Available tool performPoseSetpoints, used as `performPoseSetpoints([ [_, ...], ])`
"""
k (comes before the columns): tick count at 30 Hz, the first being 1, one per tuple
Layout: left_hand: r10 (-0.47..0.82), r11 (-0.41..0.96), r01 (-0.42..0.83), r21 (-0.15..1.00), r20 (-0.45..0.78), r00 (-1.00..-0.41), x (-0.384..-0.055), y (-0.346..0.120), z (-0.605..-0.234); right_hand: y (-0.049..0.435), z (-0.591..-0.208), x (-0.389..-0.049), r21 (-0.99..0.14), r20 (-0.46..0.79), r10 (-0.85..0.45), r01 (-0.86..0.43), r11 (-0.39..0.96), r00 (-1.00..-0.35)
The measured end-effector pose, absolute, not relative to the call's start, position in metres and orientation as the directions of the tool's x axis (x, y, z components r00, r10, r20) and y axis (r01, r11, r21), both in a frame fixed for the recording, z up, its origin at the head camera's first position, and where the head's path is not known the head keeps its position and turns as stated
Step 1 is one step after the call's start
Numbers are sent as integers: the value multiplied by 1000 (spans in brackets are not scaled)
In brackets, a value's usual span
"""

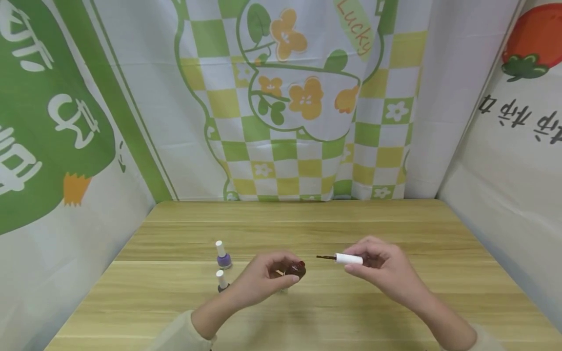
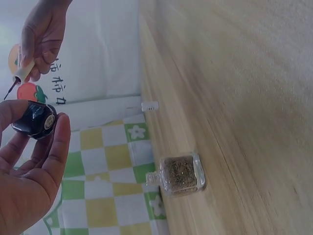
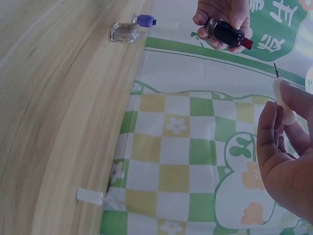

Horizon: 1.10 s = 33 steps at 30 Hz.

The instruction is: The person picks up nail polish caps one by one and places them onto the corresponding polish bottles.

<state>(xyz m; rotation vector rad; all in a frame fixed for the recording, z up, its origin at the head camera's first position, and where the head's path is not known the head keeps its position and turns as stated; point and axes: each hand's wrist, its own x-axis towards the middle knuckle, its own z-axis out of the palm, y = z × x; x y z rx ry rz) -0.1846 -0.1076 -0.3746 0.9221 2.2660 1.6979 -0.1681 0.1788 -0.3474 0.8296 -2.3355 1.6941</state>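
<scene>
- checked cloth: hangs behind the desk.
- desk: wood-grained, carries several small bottles.
- right hand: fingers pinch the white brush cap; brush points toward the other hand.
- left hand: clamped round the dark red bottle, uncapped, above the desk, near the brush but apart.
- glitter bottle: uncapped, upright on desk.
- purple bottle: capped, upright on desk.
- white brush cap: brush dark, coated.

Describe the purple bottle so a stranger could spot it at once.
On the wooden table, look to the left of the left hand. Upright there stands the white-capped purple bottle, farther back than its neighbour, the white-capped dark bottle. What sets it apart is its purple body.
</scene>
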Motion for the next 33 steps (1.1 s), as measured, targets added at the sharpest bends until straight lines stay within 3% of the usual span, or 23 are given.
performPoseSetpoints([
  [9, 544, 210, 386, 898, 221, -810, -179, -99, -377, 176, -350, -166, -828, 396, -372, -502, 251, -840],
  [33, 575, 181, 376, 909, 212, -790, -175, -93, -378, 174, -350, -162, -755, 420, -405, -560, 341, -812],
])
